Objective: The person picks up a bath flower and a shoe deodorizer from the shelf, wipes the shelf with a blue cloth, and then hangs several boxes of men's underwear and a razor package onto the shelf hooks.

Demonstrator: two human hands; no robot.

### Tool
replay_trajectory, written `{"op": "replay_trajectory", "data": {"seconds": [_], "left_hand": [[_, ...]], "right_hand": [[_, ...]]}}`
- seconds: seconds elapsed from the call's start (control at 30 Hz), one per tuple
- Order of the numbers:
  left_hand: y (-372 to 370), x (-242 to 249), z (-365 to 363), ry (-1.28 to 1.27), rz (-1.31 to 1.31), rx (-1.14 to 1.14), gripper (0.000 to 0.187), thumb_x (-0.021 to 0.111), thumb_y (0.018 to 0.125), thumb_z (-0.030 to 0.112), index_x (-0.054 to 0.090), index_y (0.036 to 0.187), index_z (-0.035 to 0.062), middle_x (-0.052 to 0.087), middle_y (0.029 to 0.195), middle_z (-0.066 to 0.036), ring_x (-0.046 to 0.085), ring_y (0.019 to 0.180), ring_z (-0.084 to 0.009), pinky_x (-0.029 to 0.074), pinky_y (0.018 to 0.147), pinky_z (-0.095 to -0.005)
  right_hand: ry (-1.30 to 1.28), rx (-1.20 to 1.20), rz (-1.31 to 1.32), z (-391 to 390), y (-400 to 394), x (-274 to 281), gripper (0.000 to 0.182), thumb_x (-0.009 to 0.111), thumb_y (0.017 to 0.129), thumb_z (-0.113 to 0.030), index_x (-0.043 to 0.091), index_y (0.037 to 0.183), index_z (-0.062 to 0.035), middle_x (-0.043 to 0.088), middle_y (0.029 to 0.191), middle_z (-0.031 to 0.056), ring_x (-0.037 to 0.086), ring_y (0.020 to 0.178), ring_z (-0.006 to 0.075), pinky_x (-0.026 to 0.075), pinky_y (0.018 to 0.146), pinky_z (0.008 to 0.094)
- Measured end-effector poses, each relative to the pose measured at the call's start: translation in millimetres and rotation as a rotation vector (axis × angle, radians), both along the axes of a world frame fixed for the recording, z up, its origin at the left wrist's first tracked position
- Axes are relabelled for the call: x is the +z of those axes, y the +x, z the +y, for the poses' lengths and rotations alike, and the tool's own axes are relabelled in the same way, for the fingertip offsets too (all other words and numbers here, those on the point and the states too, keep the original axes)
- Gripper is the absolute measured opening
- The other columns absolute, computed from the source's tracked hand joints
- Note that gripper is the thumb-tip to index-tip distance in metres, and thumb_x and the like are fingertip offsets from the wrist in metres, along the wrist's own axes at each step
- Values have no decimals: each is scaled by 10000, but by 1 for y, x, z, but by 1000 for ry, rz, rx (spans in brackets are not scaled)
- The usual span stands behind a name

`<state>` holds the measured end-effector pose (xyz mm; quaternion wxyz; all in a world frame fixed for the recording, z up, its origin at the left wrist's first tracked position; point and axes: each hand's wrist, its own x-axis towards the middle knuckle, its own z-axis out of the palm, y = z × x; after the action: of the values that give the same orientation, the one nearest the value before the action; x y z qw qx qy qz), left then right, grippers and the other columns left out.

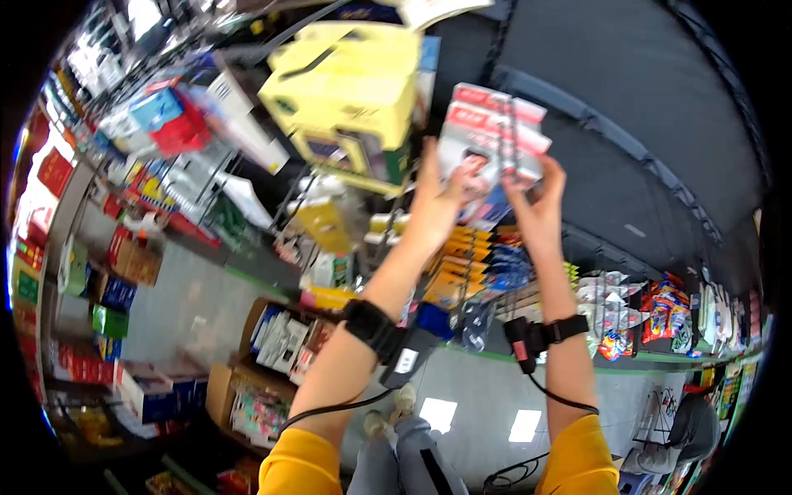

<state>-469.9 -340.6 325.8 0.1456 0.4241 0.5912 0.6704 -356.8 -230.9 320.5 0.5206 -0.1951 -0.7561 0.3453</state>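
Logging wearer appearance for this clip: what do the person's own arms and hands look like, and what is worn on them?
Both arms are bare from the rolled yellow sleeves to the hands. The left hand has a black wrist strap carrying a black device with a white label; a black cable runs back from it. The right hand has a thinner black wristband with a small black unit marked red, also cabled. No gloves.

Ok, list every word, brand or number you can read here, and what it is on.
None is legible.
Red-and-white packets held up by the left hand and right hand: red header print blurred.
Yellow box: markings too blurred.
Hanging snack packs: too small.
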Motion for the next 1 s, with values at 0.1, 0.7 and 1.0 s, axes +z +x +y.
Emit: {"op": "replay_trajectory", "data": {"seconds": [0.1, 0.7, 1.0], "left_hand": [[40, -14, -41, 105, 27, -5, 556, 463, 883, 166, 185, 1331, -7, 248, 1357, -196, 240, 1268, -230, 215, 1020, -308], [94, -391, -358, -323, -1144, 998, 425, 602, 741, 80, 396, 1089, -51, 512, 1028, -128, 523, 855, -179, 433, 733, -295], [78, -558, -420, -352, -1416, 1191, 678, 623, 728, 174, 275, 1238, -103, 413, 1202, -243, 434, 1091, -287, 337, 921, -313]], "right_hand": [[-50, -139, 31, -43, 23, -9, 397, 602, 794, -70, 386, 1123, -15, 475, 1028, 89, 485, 912, 144, 401, 791, 256], [-658, 766, -1031, -313, -46, -289, 270, 567, 825, -170, 521, 1036, -8, 611, 869, 82, 585, 811, 148, 455, 707, 252], [-808, 849, -1391, -352, -88, -498, 482, 620, 780, -219, 432, 1141, 39, 540, 1065, 190, 544, 963, 220, 428, 814, 306]]}}
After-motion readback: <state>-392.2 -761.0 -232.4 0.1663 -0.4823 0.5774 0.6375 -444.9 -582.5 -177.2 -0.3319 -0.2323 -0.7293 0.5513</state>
